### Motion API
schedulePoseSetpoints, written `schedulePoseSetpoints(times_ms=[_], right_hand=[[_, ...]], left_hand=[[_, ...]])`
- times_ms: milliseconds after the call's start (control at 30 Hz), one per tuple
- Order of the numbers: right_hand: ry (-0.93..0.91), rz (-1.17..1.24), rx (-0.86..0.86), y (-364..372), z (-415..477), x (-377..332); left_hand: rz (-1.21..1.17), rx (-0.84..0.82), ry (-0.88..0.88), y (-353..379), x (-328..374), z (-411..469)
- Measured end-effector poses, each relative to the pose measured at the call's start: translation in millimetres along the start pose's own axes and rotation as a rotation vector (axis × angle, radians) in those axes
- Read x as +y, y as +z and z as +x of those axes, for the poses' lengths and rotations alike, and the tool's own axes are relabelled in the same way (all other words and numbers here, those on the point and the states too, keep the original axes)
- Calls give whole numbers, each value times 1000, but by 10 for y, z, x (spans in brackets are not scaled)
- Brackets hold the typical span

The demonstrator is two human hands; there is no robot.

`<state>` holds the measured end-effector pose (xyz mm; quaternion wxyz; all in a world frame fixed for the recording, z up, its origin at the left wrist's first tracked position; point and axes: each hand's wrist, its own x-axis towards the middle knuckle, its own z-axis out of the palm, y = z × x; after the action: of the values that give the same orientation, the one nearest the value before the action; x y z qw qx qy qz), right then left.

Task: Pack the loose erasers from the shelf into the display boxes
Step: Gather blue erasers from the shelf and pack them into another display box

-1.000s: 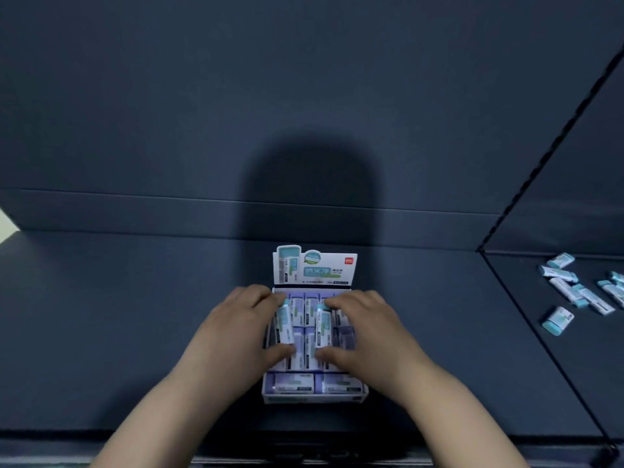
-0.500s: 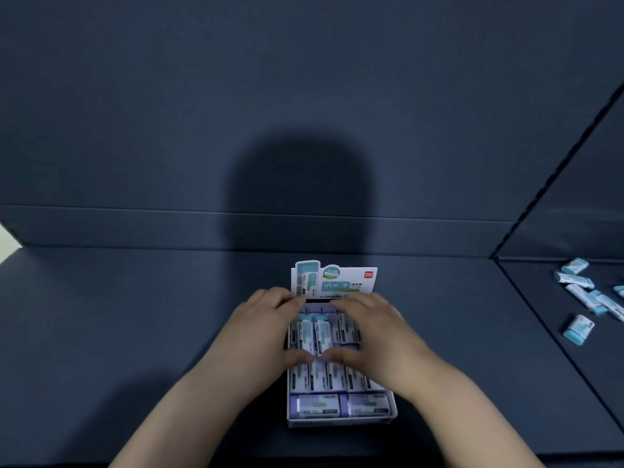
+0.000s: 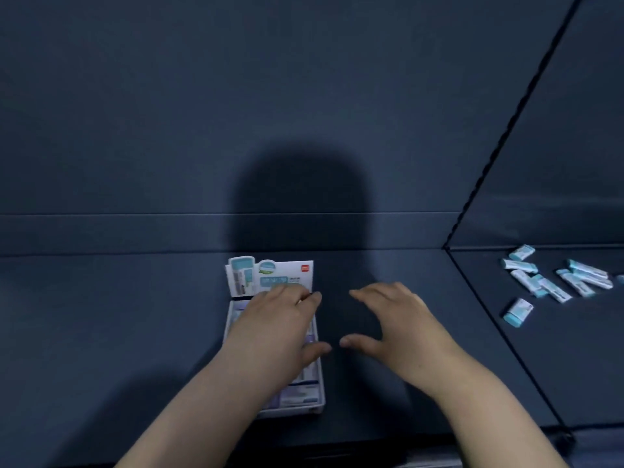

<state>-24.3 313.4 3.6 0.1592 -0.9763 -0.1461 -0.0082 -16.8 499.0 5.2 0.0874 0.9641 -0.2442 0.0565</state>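
A white display box (image 3: 319,396) with an upright printed header card stands on the dark shelf, filled with rows of erasers. My left hand (image 3: 280,329) lies over the box with fingers spread and relaxed, hiding most of the erasers. My right hand (image 3: 395,325) hovers to the right of the box above bare shelf, fingers loosely curved, holding nothing. Several loose white and teal erasers (image 3: 553,282) lie scattered on the neighbouring shelf section at the far right, one eraser (image 3: 518,312) apart and nearer.
A dark seam (image 3: 499,332) divides the shelf section with the box from the right section. The shelf's back wall (image 3: 202,231) rises behind the box. The shelf's front edge runs along the bottom of the view.
My right hand has come off the box and moved to its right, now holding nothing. My left hand stays over the box. The view has shifted right, showing more loose erasers.
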Motion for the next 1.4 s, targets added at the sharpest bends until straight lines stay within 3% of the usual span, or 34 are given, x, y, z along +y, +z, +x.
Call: schedulePoseSetpoints(times_ms=[267,733,1000,1100,1400], right_hand=[[-33,-177,-44,-418,-407,967],[-61,-186,-99,-906,-1099,2344],[2,-159,-80,-883,-1257,2587],[41,-148,-56,-976,-1282,2656],[236,-138,-34,-1026,-1362,2912]], left_hand=[[76,-19,-50,248,1080,426],[68,16,-194,577,2706,825],[61,-127,-166,591,2878,882],[55,-54,-115,631,2884,999],[53,-86,44,723,2975,1307]])
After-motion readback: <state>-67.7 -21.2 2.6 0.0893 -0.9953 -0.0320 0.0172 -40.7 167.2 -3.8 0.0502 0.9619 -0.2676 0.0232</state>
